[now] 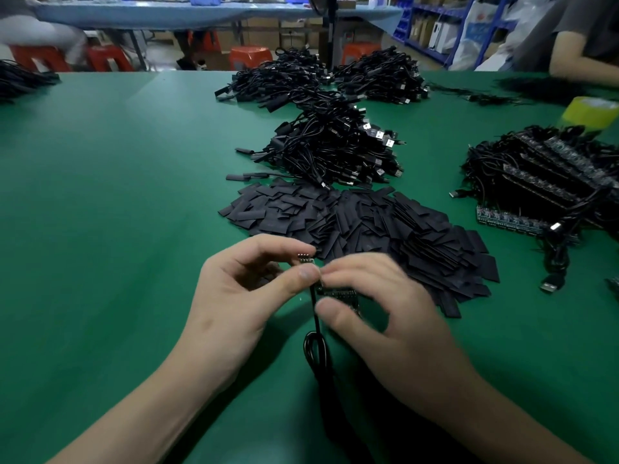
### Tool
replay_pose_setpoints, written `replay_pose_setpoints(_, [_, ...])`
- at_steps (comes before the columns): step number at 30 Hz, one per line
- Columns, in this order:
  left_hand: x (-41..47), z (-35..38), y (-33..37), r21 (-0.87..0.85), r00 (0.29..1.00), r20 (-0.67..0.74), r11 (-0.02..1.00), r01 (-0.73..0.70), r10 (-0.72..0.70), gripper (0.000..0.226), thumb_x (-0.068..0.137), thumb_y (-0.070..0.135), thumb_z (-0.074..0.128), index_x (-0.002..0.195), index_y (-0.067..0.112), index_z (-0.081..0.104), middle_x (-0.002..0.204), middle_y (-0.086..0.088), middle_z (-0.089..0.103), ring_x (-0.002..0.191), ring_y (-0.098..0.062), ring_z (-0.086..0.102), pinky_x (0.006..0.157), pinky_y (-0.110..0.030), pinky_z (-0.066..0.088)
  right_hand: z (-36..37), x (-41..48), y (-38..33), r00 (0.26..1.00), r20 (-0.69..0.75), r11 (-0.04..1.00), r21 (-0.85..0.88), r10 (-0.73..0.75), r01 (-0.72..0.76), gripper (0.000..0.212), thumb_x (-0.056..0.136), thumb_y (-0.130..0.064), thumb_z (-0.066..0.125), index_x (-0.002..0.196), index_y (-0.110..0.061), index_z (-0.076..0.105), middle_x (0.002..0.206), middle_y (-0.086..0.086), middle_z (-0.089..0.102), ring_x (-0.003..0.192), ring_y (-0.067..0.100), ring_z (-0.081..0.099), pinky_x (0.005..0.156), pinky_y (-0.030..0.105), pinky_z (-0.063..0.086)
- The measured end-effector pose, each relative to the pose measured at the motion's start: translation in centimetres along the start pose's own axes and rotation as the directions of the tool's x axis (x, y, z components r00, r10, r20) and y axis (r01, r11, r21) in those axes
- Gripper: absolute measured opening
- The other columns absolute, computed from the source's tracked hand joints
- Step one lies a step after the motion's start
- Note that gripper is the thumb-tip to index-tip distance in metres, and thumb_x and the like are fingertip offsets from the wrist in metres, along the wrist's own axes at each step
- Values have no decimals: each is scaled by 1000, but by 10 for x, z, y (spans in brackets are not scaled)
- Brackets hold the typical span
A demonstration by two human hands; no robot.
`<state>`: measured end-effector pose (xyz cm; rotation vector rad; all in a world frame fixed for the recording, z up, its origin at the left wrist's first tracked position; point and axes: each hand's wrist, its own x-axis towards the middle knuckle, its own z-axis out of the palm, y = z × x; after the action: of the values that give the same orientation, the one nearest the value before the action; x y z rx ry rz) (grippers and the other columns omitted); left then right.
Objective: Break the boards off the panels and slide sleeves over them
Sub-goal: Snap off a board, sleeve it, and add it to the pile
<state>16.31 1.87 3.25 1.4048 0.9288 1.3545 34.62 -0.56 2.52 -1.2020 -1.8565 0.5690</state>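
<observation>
My left hand (244, 296) pinches one end of a small dark circuit board panel (338, 294) between thumb and fingers, where a row of pins (306, 257) sticks up. My right hand (378, 316) grips the other part of the panel with thumb below and fingers above; it is blurred. A black cable (316, 349) hangs from the panel and loops down on the green table (117, 212). Just behind my hands lies a wide heap of flat black sleeves (361, 222).
Piles of finished black USB cables (335, 149) run up the middle and at the back (378, 75). A stack of wired panels (549, 175) sits at the right, a yellow tape roll (593, 112) behind it. Another person's arm (576, 58) rests at the far right.
</observation>
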Motion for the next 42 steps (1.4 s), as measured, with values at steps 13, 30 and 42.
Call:
replay_pose_setpoints(13, [12, -23, -20, 875, 955, 253, 383, -295, 156, 33, 84, 40, 75, 116, 31, 74, 108, 18, 71, 101, -16, 60, 84, -40, 50, -59, 18, 2, 938, 246, 569, 747, 244, -344, 21, 95, -31, 57, 83, -15, 61, 56, 0, 44, 46, 15, 43, 41, 25, 39])
replay_pose_setpoints(30, [-1, -6, -13, 495, 973, 193, 844, -205, 123, 16, 88, 23, 71, 100, 31, 78, 95, 17, 75, 92, -11, 71, 81, -30, 55, -22, 3, 11, 938, 177, 941, 114, 297, -319, 43, 85, -57, 63, 91, -15, 68, 61, -6, 39, 56, 8, 35, 54, 31, 28])
replay_pose_setpoints(42, [-9, 8, -6, 514, 942, 147, 791, -334, 302, 33, 76, 27, 84, 107, 31, 73, 98, 22, 74, 91, 2, 70, 81, -10, 50, -19, 0, 13, 929, 222, 901, 260, 296, -349, 48, 90, -59, 53, 89, -14, 67, 58, -7, 38, 51, 10, 35, 52, 34, 29])
